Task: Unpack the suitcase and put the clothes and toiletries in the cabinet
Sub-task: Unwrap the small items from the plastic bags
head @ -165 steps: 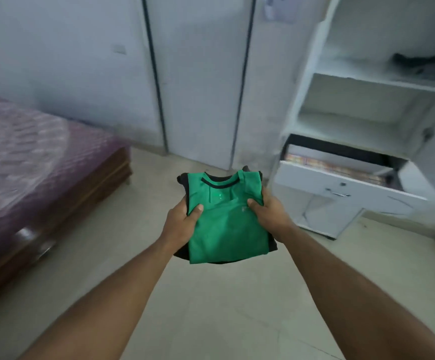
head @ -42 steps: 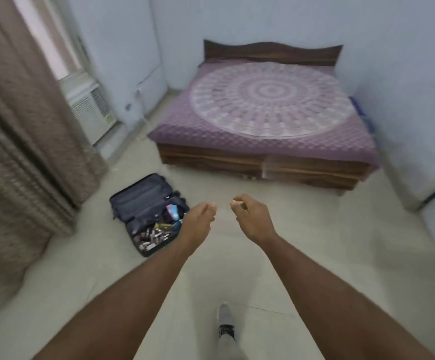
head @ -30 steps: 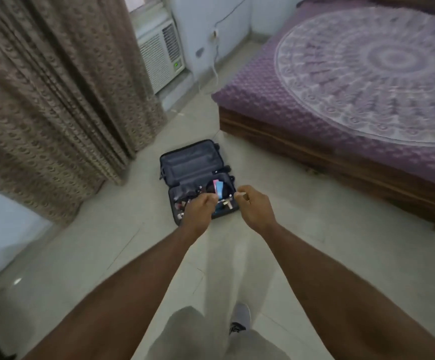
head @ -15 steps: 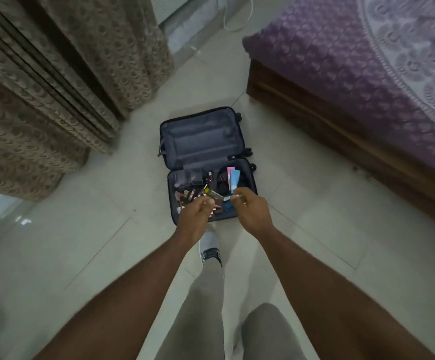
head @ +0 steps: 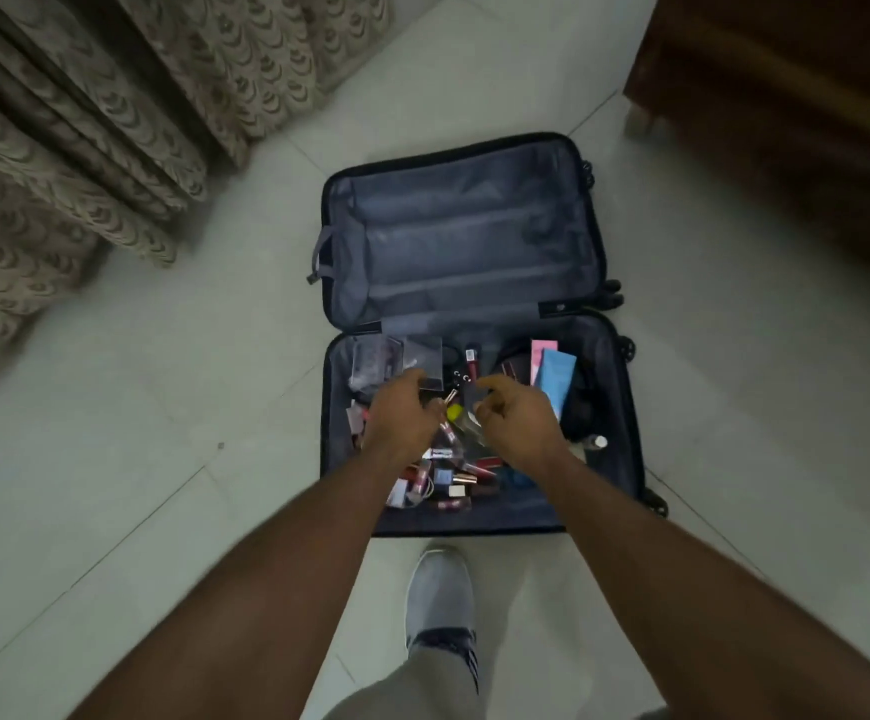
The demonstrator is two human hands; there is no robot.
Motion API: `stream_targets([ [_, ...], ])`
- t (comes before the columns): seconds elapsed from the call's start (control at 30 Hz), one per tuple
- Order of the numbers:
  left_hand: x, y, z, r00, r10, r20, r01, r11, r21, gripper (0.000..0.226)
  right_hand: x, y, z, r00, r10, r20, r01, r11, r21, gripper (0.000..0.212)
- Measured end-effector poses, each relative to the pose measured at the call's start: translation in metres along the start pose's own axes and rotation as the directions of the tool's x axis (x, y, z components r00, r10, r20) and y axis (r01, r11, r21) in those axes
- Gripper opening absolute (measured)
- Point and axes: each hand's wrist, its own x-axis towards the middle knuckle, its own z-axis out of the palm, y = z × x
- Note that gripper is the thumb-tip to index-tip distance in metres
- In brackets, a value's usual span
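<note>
So, the suitcase point(head: 474, 324) is laid open flat on the tiled floor point(head: 162, 407), lid half at 12 o'clock and seemingly bare, packed half nearer the feet. No clothes can be made out in it; what's left is a jumble of toiletries point(head: 443, 472): small reddish tubes and bottles heaped at about 6 o'clock, a blue tube point(head: 555, 376) with a pink one point(head: 541, 356) behind it at 2 o'clock, and some clear pouches point(head: 396, 358) at 10 o'clock.

Both hands are held low over the pile. The left hand point(head: 401, 420) is seen with fingers loosely curled downward, nothing clearly held. The right hand point(head: 518, 426) has its fingers half-curled, thumb near forefinger, but whether anything is actually pinched can't be told, since the frame is blurred there.

What could go wrong: too many small round items might be scooped in 1 go, and a few would likely be dropped or rolled across the tiles toward the bed frame point(head: 786, 122) at 1 o'clock or the curtain point(head: 84, 122) at 10 o'clock. The slippery pouches could also be snagged and dragged along. A cap might get popped if the heap is squeezed.
</note>
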Motion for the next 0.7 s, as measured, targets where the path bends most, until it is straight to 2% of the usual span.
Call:
stream_targets([
  [0.1, 0.038, -0.028, 0.022, 0.996, 0.086, -0.03, -0.074, 0.96, 0.271, 0.055, 0.031, 0.025, 0.027, 0.998, -0.036, 0.051, 0.041, 0.995, -0.087, 0.039],
  [0.2, 0.073, -0.049, 0.032, 0.989, 0.15, -0.004, -0.123, 0.826, 0.55, 0.084, 0.059, 0.036, 0.04, 0.991, -0.076, 0.109, 0.09, 0.987, -0.136, 0.042],
  [0.27, 0.094, -0.06, 0.04, 0.985, 0.173, 0.019, -0.143, 0.741, 0.657, 0.098, 0.074, 0.041, 0.045, 0.988, -0.107, 0.109, 0.123, 0.981, -0.151, 0.043],
  [0.4, 0.115, -0.069, 0.055, 0.966, 0.257, 0.041, -0.18, 0.543, 0.82, 0.102, 0.093, 0.057, 0.05, 0.982, -0.172, 0.082, 0.183, 0.97, -0.162, 0.042],
  [0.5, 0.116, -0.073, 0.053, 0.946, 0.321, 0.039, -0.192, 0.46, 0.867, 0.095, 0.093, 0.07, 0.047, 0.977, -0.177, 0.12, 0.198, 0.96, -0.195, 0.042],
  [0.57, 0.114, -0.075, 0.049, 0.932, 0.361, 0.015, -0.209, 0.504, 0.838, 0.081, 0.091, 0.075, 0.041, 0.974, -0.18, 0.139, 0.207, 0.954, -0.216, 0.042],
  [0.63, 0.107, -0.069, 0.045, 0.909, 0.407, -0.091, -0.218, 0.65, 0.728, 0.065, 0.089, 0.075, 0.03, 0.98, -0.172, 0.104, 0.189, 0.965, -0.181, 0.04],
  [0.7, 0.096, -0.051, 0.043, 0.859, 0.442, -0.259, -0.239, 0.794, 0.559, 0.049, 0.089, 0.073, 0.017, 0.987, -0.156, 0.039, 0.159, 0.982, -0.101, 0.042],
])
